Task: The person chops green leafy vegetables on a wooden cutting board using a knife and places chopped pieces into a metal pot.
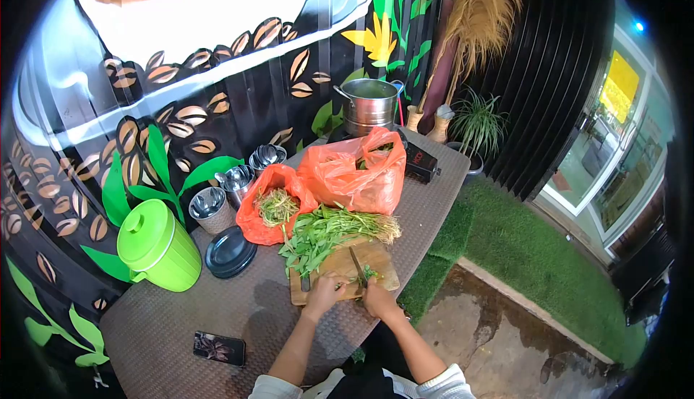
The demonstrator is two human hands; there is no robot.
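A: Taking the cutting board (338, 260) as the clock's centre, twelve straight ahead, where are the hands?
B: The left hand (324, 295) is at seven o'clock, over the near edge. The right hand (379, 301) is between four and five.

A: What are the fingers doing?
B: The right ones are wrapped round the knife (356, 260), whose blade points towards eleven. The left ones are bent, low at the board; whether they pinch anything, I can't tell.

A: And the greens?
B: The chopped greens (369, 274) sit on the board at about three, right beside the blade. The leafy bunch (325, 229) lies across the far edge, leaves towards eleven, root ends towards one.

A: What's behind it?
B: The small orange bag (249, 218), open with stalks inside, is between ten and eleven. The large orange bag (354, 182) is at twelve, and the steel pot (370, 113) stands beyond it.

A: Anything on the left of the table (289, 334)?
B: The dark plates (230, 252) are stacked at nine, with the green lidded bin (160, 247) farther out. Three containers of cutlery (211, 212) stand around ten, and the phone (219, 348) lies at eight.
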